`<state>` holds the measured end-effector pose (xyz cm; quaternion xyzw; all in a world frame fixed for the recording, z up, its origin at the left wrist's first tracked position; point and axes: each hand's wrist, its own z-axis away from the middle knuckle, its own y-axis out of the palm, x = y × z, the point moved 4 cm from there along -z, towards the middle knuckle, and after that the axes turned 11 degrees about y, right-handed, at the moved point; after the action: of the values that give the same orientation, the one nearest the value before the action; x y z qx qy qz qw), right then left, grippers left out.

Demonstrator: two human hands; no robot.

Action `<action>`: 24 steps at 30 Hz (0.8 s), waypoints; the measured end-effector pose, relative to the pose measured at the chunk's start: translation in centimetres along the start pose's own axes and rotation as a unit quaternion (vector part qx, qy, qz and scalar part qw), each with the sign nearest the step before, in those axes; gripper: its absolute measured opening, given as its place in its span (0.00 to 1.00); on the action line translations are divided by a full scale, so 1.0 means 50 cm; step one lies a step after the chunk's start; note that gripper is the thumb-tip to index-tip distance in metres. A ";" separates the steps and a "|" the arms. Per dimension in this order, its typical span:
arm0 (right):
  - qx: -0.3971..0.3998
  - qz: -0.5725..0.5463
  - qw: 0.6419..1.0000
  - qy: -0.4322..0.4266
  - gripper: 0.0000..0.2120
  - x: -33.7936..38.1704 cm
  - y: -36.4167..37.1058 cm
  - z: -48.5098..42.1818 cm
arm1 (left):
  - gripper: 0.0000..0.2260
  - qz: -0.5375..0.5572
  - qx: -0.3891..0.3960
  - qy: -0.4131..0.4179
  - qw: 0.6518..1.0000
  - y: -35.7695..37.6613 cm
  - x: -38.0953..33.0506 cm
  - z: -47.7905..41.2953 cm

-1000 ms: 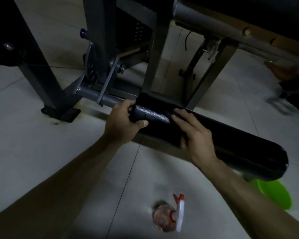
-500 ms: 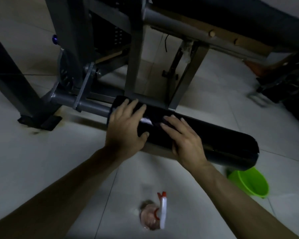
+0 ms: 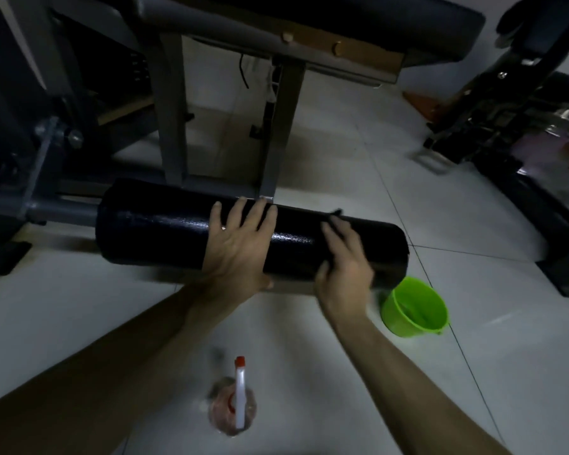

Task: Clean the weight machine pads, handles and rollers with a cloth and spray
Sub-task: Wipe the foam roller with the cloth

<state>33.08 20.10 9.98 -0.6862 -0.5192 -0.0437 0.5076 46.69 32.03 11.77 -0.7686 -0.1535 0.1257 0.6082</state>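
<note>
On the black roller (image 3: 151, 224): left hand (image 3: 240, 244), fingers splayed flat, steadies; right hand (image 3: 345, 270), fingers extended, seemingly presses dark cloth (image 3: 336, 212); overlap strokes endward.

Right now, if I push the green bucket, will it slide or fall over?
It would probably slide: the bucket looks like thin plastic and stands on smooth, glossy tiles. It looks squat and wide, so tipping seems less likely. Whether there is water inside is hard to tell; if so, it could slosh.
</note>
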 end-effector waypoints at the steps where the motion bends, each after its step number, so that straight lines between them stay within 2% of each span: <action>1: 0.021 -0.011 0.999 -0.039 0.34 0.031 0.022 0.005 | 0.58 -0.013 -0.007 -0.002 1.000 0.002 -0.001 0.000; 4: 0.059 0.013 0.987 -0.148 0.29 0.044 0.031 0.004 | 0.55 -0.024 -0.046 -0.002 0.999 0.010 0.012 0.002; 6: 0.051 0.044 0.986 -0.151 0.34 -0.026 -0.009 -0.011 | 0.55 -0.018 -0.045 -0.001 0.999 0.014 0.019 0.000; 8: 0.021 0.053 0.995 -0.084 0.37 -0.121 -0.069 -0.021 | 0.56 -0.014 -0.027 -0.007 1.000 0.011 0.018 -0.005; 10: -0.024 0.039 0.999 -0.006 0.36 -0.191 -0.125 -0.027 | 0.56 -0.010 -0.013 -0.008 1.000 0.004 0.014 -0.011; 12: -0.066 0.018 0.996 0.061 0.34 -0.213 -0.148 -0.027 | 0.55 -0.014 0.005 -0.007 1.000 -0.001 0.013 -0.020; 14: -0.081 -0.010 0.992 0.092 0.34 -0.183 -0.125 -0.021 | 0.55 -0.013 0.022 -0.006 1.000 -0.006 0.014 -0.027; 16: -0.055 -0.027 0.996 0.059 0.34 -0.114 -0.065 -0.005 | 0.55 -0.008 0.031 -0.006 0.999 -0.012 0.015 -0.031; 20: 0.055 -0.041 0.995 -0.078 0.32 0.023 0.024 0.014 | 0.55 -0.001 0.053 -0.004 0.999 -0.023 0.018 -0.038; 22: 0.088 -0.009 0.986 -0.139 0.32 0.022 0.017 0.013 | 0.56 0.004 0.064 -0.002 0.998 -0.025 0.025 -0.038; 24: 0.078 0.027 0.989 -0.122 0.35 -0.033 -0.022 0.006 | 0.57 0.011 0.061 0.001 0.998 -0.026 0.030 -0.033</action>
<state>31.35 19.14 9.58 -0.6583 -0.5604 0.0948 0.4935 48.58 31.40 13.41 -0.7320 -0.1366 0.1401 0.6526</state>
